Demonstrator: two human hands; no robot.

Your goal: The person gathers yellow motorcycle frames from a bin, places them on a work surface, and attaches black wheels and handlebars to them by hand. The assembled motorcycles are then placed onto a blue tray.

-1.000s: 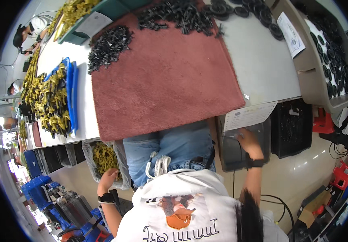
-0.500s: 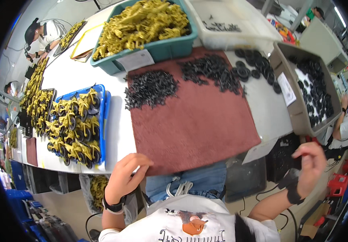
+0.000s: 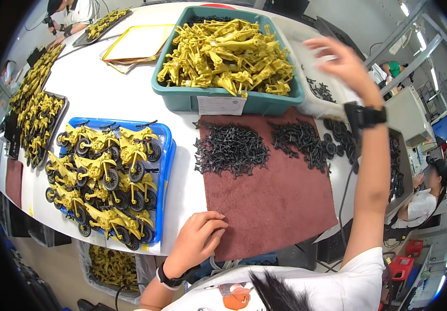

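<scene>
My left hand [image 3: 196,242] rests at the near left corner of a reddish-brown cloth [image 3: 270,207], fingers loosely bent and apart, with nothing seen in them. My right hand [image 3: 341,65] is raised above the white plastic bin [image 3: 306,57] at the back right, open, its fingers spread and slightly blurred. Small black forked plastic parts [image 3: 231,150] lie in a heap on the cloth, and a second heap of them [image 3: 298,142] lies to the right. Beside the white bin, a teal bin [image 3: 182,98] is piled with yellow toy motorcycle bodies [image 3: 228,54].
At left, a blue tray [image 3: 166,171] holds yellow toy motorcycles [image 3: 109,176] with black wheels. Black wheels [image 3: 340,137] lie right of the cloth, near a grey-brown bin [image 3: 407,176]. More motorcycles fill a dark tray [image 3: 42,127]. Co-workers sit far left and right.
My right hand has swung from low on the right, off the table's edge, up and forward over the white bin. The view has shifted left; my left hand stays by the cloth's corner.
</scene>
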